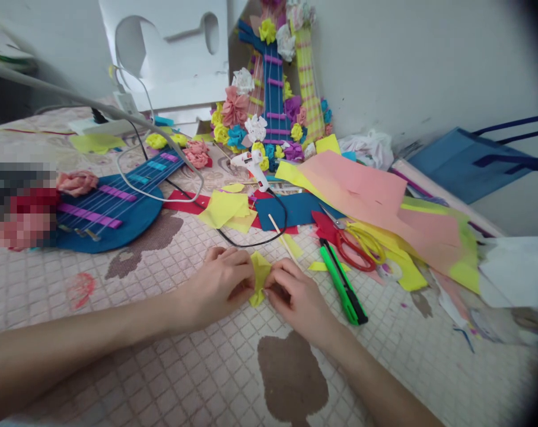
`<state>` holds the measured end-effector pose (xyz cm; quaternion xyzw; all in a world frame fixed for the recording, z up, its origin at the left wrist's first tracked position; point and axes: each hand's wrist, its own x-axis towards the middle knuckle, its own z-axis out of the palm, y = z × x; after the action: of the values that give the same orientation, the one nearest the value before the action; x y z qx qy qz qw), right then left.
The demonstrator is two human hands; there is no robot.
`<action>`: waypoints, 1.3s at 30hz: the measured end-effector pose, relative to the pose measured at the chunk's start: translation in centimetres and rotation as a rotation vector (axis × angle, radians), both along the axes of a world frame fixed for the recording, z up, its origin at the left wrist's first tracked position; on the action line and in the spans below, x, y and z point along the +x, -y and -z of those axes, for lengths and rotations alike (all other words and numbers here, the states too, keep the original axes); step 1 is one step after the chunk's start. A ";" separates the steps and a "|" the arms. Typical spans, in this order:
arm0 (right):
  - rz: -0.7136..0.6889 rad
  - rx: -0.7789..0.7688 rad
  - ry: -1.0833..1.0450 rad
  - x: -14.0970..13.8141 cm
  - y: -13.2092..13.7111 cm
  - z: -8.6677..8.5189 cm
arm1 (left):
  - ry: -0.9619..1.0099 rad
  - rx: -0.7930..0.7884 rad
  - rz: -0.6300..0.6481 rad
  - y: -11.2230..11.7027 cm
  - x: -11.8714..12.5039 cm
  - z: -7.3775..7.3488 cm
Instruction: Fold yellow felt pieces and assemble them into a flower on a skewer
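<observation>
A small piece of yellow crepe paper (260, 279) is held between my two hands, low over the patterned cloth. My left hand (222, 279) pinches its left edge with the fingers curled in. From the other side, my right hand (298, 296) grips the right edge between thumb and fingers. A thin pale stick (281, 234) slants just beyond the right hand. To the right lies a green box cutter (342, 281). Yellow paper squares (226, 209) rest beyond the hands, near a white glue gun (254, 168) with a black cord.
A blue paper guitar (117, 207) with paper flowers lies at left. Scissors with red handles (355, 252) and yellow-handled ones sit right of centre, beside pink paper sheets (353, 184). Decorated paper guitars (274, 89) lean on the wall. A white cable (95, 107) arcs across the left.
</observation>
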<state>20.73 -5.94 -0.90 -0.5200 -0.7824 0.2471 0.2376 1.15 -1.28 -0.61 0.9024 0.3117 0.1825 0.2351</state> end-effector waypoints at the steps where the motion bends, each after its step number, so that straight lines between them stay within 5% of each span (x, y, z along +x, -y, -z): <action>1: 0.012 0.007 0.000 -0.1 0.0 0.1 | -0.004 0.014 -0.008 0.1 0.0 0.1; 18: 0.051 0.002 0.003 -0.3 -0.1 0.3 | -0.059 0.157 -0.059 0.4 0.3 0.6; 39: 0.039 -0.071 -0.030 0.0 -0.1 -0.1 | -0.069 -0.023 -0.024 -0.1 -0.1 -0.1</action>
<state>20.73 -5.82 -0.79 -0.5395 -0.7592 0.2776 0.2354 1.02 -1.17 -0.52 0.9016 0.3324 0.1502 0.2325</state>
